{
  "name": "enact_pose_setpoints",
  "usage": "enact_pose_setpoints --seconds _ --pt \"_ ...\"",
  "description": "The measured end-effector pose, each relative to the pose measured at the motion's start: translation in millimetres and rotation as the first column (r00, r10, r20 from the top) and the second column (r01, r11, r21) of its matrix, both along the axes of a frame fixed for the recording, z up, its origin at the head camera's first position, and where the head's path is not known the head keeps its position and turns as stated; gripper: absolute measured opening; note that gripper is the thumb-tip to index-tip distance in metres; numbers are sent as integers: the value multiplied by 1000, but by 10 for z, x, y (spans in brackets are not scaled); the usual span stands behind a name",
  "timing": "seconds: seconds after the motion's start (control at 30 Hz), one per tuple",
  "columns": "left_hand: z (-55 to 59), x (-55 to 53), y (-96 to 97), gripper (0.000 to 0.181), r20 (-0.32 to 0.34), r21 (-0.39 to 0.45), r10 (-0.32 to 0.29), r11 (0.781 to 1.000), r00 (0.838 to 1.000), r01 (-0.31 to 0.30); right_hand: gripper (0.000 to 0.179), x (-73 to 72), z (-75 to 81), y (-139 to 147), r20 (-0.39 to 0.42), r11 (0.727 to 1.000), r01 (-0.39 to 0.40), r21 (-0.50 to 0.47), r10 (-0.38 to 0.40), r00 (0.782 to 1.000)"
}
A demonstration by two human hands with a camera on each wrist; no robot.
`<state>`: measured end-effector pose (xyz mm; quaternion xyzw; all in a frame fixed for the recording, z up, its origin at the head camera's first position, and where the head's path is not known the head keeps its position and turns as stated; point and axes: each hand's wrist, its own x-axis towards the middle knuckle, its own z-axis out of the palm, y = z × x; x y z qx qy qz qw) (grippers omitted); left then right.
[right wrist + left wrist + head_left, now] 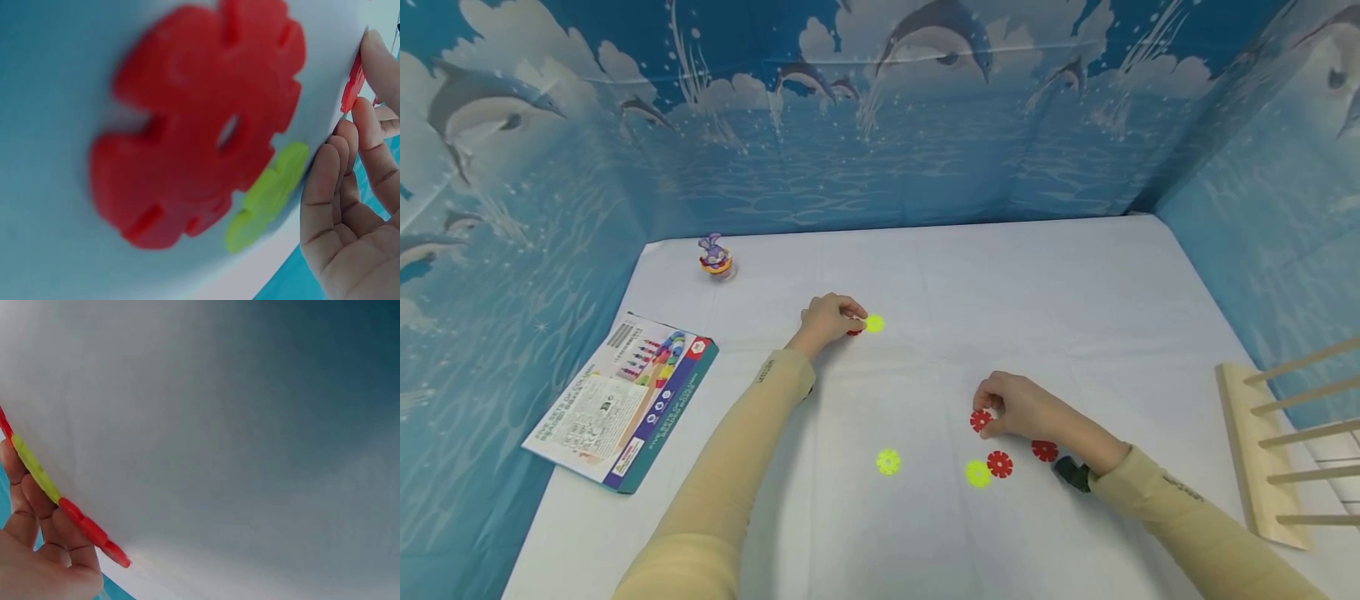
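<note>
My left hand (829, 320) is at the middle of the table, its fingers curled at a red notched plastic disc (854, 331) that they partly cover. A yellow disc (874, 323) lies right beside the fingertips. In the left wrist view the fingers touch a row of a red disc (94, 531), a yellow disc (36, 470) and another red edge. My right hand (1018, 406) pinches a red disc (981, 420) between thumb and fingers, low over the table. Near it lie another red disc (1000, 464), a yellow disc (978, 473) and a red disc (1045, 451) under the wrist.
A single yellow disc (888, 462) lies at the front middle. The toy box (621, 400) is on the left, with a small purple rabbit figure (715, 257) behind it. A wooden rack with dowels (1262, 454) stands at the right edge. Dolphin-print curtains (880, 167) enclose the table.
</note>
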<state>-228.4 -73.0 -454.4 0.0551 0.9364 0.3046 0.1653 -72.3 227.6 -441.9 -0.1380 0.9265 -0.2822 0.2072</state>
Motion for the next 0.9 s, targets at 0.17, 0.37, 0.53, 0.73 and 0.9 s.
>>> enact_pose_setpoints --seconds 0.17,0.37,0.53,0.73,0.9 --pt "9 1 -8 16 5 1 -4 1000 1000 4 32 -9 -4 -8 19 1000 9 9 -9 1000" --pt "24 14 -8 15 14 4 -4 1000 1000 4 32 -5 6 -6 70 999 36 -12 -35 997" --pt "30 19 -4 15 14 0 -10 1000 1000 10 25 -38 36 24 130 999 35 -40 -30 991" --pt "43 19 -6 14 13 2 -9 1000 1000 9 14 -181 105 27 163 996 10 -88 5 987" --pt "64 21 -9 13 12 10 -7 1000 1000 6 10 -376 155 -32 143 993 16 -114 0 990"
